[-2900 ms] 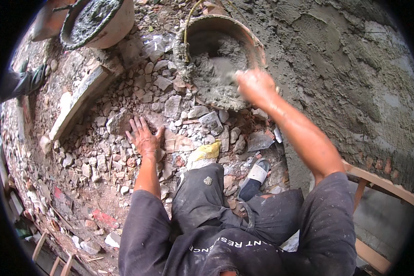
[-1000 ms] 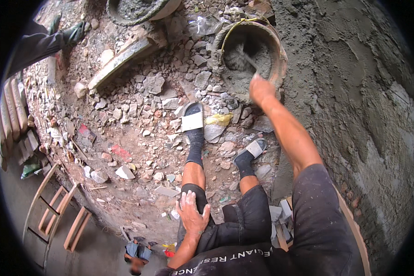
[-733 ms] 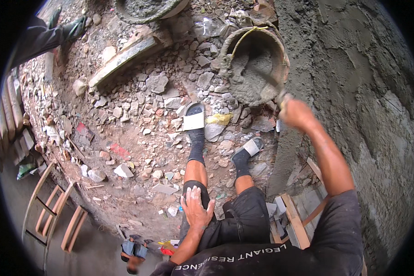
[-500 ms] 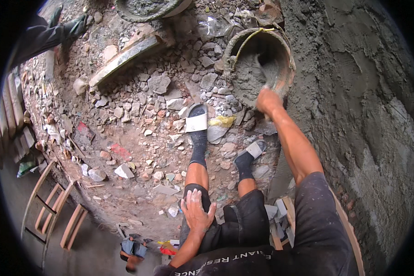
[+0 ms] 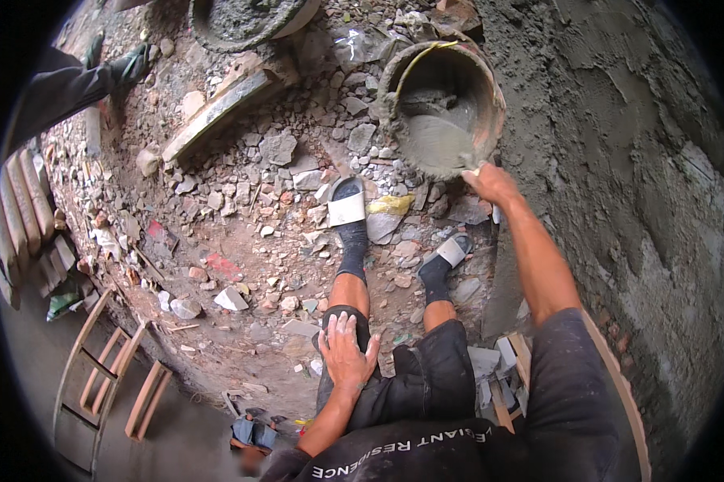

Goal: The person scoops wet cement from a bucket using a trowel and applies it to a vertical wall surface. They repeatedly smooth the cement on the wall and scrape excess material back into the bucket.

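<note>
My right hand (image 5: 492, 185) is closed around the handle of a mortar-smeared trowel (image 5: 470, 161) at the near rim of a bucket (image 5: 497, 96). Wet grey mortar (image 5: 414, 153) fills the bucket's lower part, and a smooth patch of grey lies in front of the trowel's neck. Where the blade ends and the mortar begins is hard to make out, as both are the same grey. My left hand (image 5: 349, 353) lies palm down on my left knee, its fingers spread and dusted with white, holding nothing.
Rough rubble (image 5: 278, 149) covers the ground. A freshly mortared wall (image 5: 587, 120) rises at right. Another mortar container (image 5: 249, 24) and a wooden beam (image 5: 221, 112) lie ahead. A person's leg (image 5: 65, 84) shows at far left, a ladder (image 5: 97, 377) and another person (image 5: 253, 438) at lower left.
My right hand has drawn slightly back and right, and the trowel's blade, upright in the mortar before, now lies lower. The mortar's surface looks smoother. My left hand stays on the knee.
</note>
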Motion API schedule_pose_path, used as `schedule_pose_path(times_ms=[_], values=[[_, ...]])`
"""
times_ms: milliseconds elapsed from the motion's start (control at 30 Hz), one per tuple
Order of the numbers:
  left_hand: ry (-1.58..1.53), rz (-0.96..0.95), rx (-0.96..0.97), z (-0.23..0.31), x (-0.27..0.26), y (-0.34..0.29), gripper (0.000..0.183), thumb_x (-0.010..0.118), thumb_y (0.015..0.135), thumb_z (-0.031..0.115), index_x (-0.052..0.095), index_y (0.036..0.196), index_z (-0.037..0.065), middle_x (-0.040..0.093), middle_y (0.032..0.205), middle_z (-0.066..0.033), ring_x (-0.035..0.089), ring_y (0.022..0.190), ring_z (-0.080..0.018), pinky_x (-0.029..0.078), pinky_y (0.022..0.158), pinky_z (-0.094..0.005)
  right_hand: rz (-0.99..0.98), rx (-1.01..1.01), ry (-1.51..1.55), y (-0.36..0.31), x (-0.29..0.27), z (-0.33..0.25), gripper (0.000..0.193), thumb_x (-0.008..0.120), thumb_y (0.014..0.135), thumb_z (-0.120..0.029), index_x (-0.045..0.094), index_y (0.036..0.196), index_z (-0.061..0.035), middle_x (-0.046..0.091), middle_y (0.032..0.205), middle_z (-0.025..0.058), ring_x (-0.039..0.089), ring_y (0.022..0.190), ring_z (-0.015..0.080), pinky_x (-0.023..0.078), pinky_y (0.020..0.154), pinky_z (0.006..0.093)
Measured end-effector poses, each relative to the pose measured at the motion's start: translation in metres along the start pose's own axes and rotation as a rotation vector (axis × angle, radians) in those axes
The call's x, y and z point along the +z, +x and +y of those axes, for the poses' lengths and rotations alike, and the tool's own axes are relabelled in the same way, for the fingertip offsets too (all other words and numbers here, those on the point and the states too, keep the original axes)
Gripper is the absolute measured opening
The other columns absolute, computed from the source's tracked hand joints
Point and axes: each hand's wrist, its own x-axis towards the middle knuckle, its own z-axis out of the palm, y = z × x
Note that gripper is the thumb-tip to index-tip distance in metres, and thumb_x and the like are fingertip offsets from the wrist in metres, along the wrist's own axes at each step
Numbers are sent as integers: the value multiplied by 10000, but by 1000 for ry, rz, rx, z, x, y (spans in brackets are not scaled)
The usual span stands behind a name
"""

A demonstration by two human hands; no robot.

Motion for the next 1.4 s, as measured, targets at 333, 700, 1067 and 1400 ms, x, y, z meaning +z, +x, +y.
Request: schedule_pose_path(times_ms=[333, 700, 1067, 1400], values=[[-25, 7, 11, -8, 1, -2, 549, 681, 775, 327, 507, 1204, 31, 508, 1263, -172, 395, 1266, -336, 226, 1055, -516, 351, -113, -240, 15, 1, -14, 298, 556, 834, -234, 565, 1078, -63, 653, 934, 195, 636, 849, 378, 507, 736, 473], [81, 54, 49, -7, 27, -14, 567, 665, 776, 379, 515, 1203, 38, 499, 1285, -146, 378, 1280, -314, 228, 1055, -520, 367, -122, 629, -9, 71, -25, 461, 617, 723, -349, 587, 1006, 14, 630, 904, 274, 607, 866, 427, 474, 767, 453], [167, 103, -28, 27, 49, -30, 593, 561, 852, 440, 490, 1244, 1, 500, 1293, -171, 383, 1283, -310, 248, 1059, -491, 355, -488, 426, -227, -30, 49, 321, 617, 755, -301, 546, 857, -4, 581, 826, 230, 577, 764, 426, 468, 693, 485], [224, 163, 9, 46, 74, -19, 634, 519, 860, 490, 478, 1280, 16, 507, 1289, -187, 413, 1261, -307, 273, 1052, -468, 278, 21, 1012, -302, -181, 257, 478, 684, 770, -248, 575, 1170, -10, 616, 788, 68, 584, 595, 108, 518, 494, 258]])
